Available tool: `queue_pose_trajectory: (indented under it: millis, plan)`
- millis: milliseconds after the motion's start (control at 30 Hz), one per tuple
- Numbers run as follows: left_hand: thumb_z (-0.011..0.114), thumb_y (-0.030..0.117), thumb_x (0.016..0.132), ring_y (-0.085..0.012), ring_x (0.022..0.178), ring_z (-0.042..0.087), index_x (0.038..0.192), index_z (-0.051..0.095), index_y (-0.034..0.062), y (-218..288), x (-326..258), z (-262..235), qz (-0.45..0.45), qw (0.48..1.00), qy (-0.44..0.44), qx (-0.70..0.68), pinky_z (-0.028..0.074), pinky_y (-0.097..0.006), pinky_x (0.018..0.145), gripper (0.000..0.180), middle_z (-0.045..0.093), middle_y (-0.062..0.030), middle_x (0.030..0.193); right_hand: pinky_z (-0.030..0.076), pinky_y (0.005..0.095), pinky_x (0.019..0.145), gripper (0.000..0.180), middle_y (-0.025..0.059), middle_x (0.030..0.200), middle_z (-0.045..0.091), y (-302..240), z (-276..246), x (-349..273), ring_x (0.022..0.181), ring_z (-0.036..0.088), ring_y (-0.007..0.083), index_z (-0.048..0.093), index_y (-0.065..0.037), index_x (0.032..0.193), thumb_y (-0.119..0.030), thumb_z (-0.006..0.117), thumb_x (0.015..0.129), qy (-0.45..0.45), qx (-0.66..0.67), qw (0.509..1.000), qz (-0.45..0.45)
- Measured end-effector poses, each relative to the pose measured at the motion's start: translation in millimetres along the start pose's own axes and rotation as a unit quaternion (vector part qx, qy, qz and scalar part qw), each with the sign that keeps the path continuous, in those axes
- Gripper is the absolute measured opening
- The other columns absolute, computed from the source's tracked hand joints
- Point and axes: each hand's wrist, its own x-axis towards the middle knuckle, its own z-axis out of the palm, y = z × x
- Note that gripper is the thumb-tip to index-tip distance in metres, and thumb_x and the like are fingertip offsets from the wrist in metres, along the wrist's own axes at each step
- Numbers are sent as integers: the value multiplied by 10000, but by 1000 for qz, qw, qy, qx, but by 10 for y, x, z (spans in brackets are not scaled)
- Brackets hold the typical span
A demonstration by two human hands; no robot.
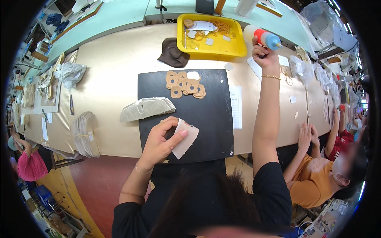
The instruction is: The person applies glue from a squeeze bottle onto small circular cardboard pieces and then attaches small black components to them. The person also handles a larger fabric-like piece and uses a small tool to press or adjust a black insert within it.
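My left hand (160, 141) is closed on a pale beige flat piece (185, 141), thumb on its face, above the near part of a black mat (210, 123). Raised at the far right, my right hand (264, 55) grips a squeeze bottle (265, 38) with a red band, blue top and thin nozzle. The bottle is tilted, its nozzle toward the right. On the mat lie several tan rounded pieces with dark holes (183, 84) and a small white piece (193, 75). A stack of grey-beige curved pieces (149, 108) overlaps the mat's left edge.
Beyond the mat stand a yellow tray (212, 50) of rubber bands and scraps and a dark brown cloth-like item (174, 53). Banded curved pieces (85, 135) lie left; a printed sheet (236, 107) lies right. Another person's hands (307, 137) rest at the table's right.
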Motion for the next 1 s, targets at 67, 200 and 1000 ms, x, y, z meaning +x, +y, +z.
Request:
queue_pose_trajectory:
  millis: [67, 200, 1000]
  plan:
    - [625, 112, 883, -99, 841, 566, 940, 624, -13, -14, 4, -29, -18, 1000, 23, -2, 448, -231, 766, 137, 594, -40, 912, 300, 181, 366, 309, 201, 958, 604, 65, 57, 28, 391, 360, 51, 451, 31, 1081, -214, 508, 902, -24, -8, 999, 41]
    - [625, 113, 884, -82, 815, 546, 927, 621, -8, -68, 45, -46, -73, 996, 27, -32, 437, -224, 736, 129, 577, -24, 888, 316, 169, 384, 318, 199, 1023, 581, 237, 167, -24, 426, 372, 39, 422, 33, 1141, -201, 466, 929, -76, 5, 992, 101]
    - [598, 54, 876, -182, 809, 655, 1118, 544, 1, -165, 143, -148, -17, 998, 56, -33, 518, -257, 686, 254, 632, -123, 944, 301, 150, 390, 243, 303, 1089, 548, 478, 215, 255, 403, 326, 15, 422, -42, 948, -280, 452, 980, -22, -25, 997, 66]
